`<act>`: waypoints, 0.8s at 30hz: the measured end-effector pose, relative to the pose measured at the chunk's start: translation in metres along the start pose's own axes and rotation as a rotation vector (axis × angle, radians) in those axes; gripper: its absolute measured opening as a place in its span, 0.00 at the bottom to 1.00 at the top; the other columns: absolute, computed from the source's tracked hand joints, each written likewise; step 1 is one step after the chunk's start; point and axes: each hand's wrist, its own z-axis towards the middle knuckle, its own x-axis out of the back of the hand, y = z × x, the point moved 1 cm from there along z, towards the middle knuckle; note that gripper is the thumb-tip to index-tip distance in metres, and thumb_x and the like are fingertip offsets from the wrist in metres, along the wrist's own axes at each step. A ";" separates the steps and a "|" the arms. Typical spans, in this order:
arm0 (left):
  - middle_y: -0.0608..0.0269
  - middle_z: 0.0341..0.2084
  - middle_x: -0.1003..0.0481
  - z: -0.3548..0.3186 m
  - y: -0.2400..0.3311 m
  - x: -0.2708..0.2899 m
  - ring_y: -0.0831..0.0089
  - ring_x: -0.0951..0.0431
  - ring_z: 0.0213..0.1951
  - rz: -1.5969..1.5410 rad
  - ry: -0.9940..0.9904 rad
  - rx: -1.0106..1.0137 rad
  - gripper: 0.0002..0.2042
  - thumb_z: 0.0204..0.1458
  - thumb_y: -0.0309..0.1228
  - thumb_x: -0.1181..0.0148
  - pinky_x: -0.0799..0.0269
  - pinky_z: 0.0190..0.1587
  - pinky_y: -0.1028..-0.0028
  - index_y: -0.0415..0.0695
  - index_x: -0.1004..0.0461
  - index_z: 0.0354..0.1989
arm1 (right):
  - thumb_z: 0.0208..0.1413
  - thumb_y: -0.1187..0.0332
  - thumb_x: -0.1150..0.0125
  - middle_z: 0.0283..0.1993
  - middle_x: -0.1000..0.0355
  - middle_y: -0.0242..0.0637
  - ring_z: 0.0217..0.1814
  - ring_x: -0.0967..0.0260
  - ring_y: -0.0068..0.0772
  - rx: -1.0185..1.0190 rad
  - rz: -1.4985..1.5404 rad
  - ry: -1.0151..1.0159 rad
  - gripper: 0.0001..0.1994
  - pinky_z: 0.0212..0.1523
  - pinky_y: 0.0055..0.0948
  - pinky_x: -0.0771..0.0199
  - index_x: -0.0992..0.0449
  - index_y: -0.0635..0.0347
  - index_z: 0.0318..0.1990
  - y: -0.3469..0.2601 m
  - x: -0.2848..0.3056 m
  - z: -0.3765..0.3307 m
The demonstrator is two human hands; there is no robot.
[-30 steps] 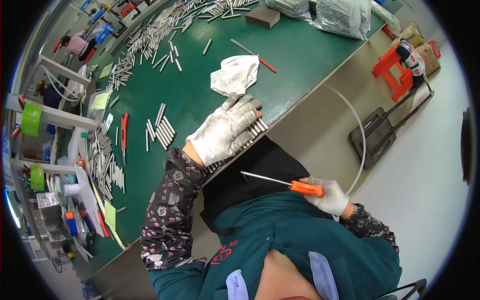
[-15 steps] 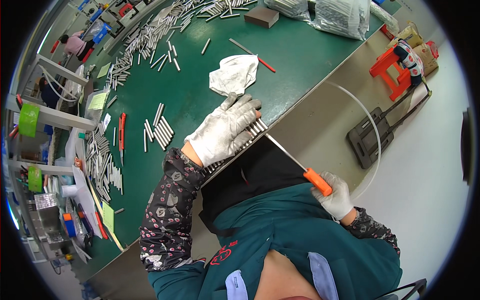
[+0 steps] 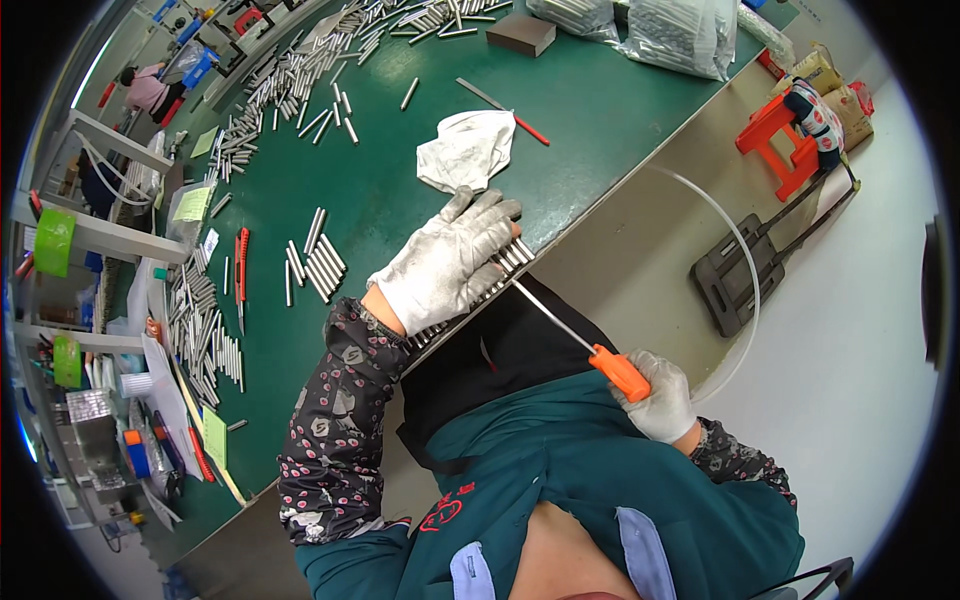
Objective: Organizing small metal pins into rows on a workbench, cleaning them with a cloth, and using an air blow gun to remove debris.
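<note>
My left hand [image 3: 440,255], in a white glove with greyed fingers, lies flat over a row of short metal rods [image 3: 514,258] along the table's near edge. Its fingers are extended and cover most of the row; rod ends show past the fingertips and below the palm. My right hand [image 3: 662,398], also gloved, is closed round the orange handle of a tool [image 3: 622,374] with a long thin metal shaft. The shaft slants up and left, its tip close to the rod ends at the edge. A crumpled white cloth [image 3: 466,150] rests just beyond my left fingers.
Loose rods [image 3: 322,262] lie left on the green table [image 3: 370,180], near a red utility knife [image 3: 242,265]. Farther back are a red-handled file [image 3: 505,112], a brown block [image 3: 521,34] and bagged rods [image 3: 680,35]. Right of the table stand a red stool [image 3: 780,150] and a folded trolley [image 3: 740,270].
My right hand has moved a little left, carrying the orange-handled tool. Its shaft tip has shifted left along the rod row. My left hand stays in place.
</note>
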 end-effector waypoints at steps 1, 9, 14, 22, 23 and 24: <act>0.49 0.61 0.38 0.001 0.000 0.000 0.48 0.42 0.65 0.000 -0.017 0.018 0.23 0.50 0.25 0.43 0.54 0.69 0.53 0.40 0.36 0.58 | 0.43 0.71 0.34 0.30 0.29 0.46 0.33 0.30 0.51 -0.002 0.000 0.002 0.12 0.35 0.37 0.30 0.26 0.61 0.37 -0.001 0.001 0.000; 0.49 0.61 0.37 -0.001 -0.002 -0.001 0.48 0.42 0.65 -0.004 -0.008 0.013 0.23 0.51 0.26 0.43 0.54 0.69 0.54 0.41 0.35 0.58 | 0.43 0.72 0.35 0.29 0.30 0.47 0.31 0.31 0.52 -0.016 0.002 0.032 0.11 0.34 0.38 0.31 0.26 0.62 0.35 0.001 0.001 -0.002; 0.48 0.61 0.37 -0.001 -0.002 -0.002 0.48 0.43 0.65 -0.007 -0.003 0.011 0.24 0.50 0.25 0.43 0.54 0.69 0.54 0.42 0.36 0.58 | 0.43 0.73 0.36 0.28 0.30 0.46 0.30 0.32 0.50 -0.058 0.029 0.062 0.11 0.34 0.36 0.31 0.26 0.62 0.36 -0.002 0.006 0.001; 0.48 0.61 0.37 -0.003 -0.004 -0.004 0.47 0.43 0.65 -0.019 0.017 -0.006 0.24 0.50 0.25 0.43 0.55 0.69 0.53 0.41 0.36 0.58 | 0.44 0.73 0.35 0.28 0.30 0.45 0.30 0.31 0.49 -0.066 0.026 0.066 0.11 0.34 0.35 0.31 0.26 0.62 0.37 -0.002 0.004 0.001; 0.48 0.61 0.37 -0.003 -0.003 -0.003 0.47 0.43 0.65 -0.019 0.017 -0.004 0.24 0.50 0.25 0.43 0.55 0.69 0.53 0.41 0.36 0.58 | 0.44 0.73 0.35 0.28 0.30 0.45 0.30 0.31 0.49 -0.055 0.026 0.055 0.11 0.34 0.36 0.31 0.25 0.62 0.37 -0.001 0.003 0.000; 0.48 0.61 0.37 -0.002 -0.003 -0.002 0.47 0.42 0.65 -0.010 0.010 -0.005 0.24 0.50 0.24 0.43 0.55 0.68 0.53 0.41 0.36 0.58 | 0.44 0.73 0.35 0.28 0.29 0.46 0.30 0.31 0.49 -0.045 0.027 0.042 0.11 0.34 0.36 0.30 0.25 0.62 0.37 -0.001 0.002 0.000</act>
